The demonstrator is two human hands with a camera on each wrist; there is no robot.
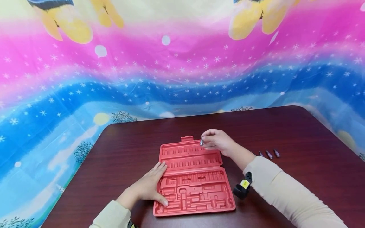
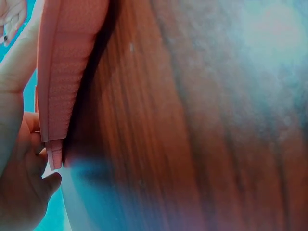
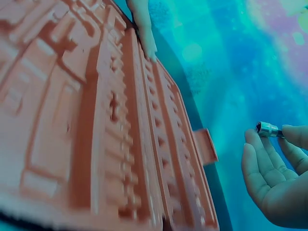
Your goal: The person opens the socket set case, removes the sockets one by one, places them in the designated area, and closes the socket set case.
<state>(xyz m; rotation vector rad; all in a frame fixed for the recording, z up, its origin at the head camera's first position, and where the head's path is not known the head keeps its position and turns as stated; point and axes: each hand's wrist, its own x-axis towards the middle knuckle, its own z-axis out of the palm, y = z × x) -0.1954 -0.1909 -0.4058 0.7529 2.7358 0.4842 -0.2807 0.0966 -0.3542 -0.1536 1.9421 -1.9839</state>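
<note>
An open red plastic tool case (image 1: 196,192) lies on the dark wooden table, its moulded recesses facing up. My right hand (image 1: 218,141) pinches a small silver metal socket (image 1: 201,142) between thumb and fingertips, above the far right part of the case's lid half. In the right wrist view the socket (image 3: 268,129) shows its hollow end, turned towards the case. Across the left edge of the case rests my left hand (image 1: 151,183), fingers spread and fairly straight near the hinge, thumb over the near half. The left wrist view shows the case's side wall (image 2: 70,72).
Several small metal pieces (image 1: 269,154) lie in a row on the table, right of the case and partly behind the right forearm. A latch tab (image 1: 187,138) sticks out from the case's far edge. A colourful printed cloth (image 1: 171,63) hangs behind the table.
</note>
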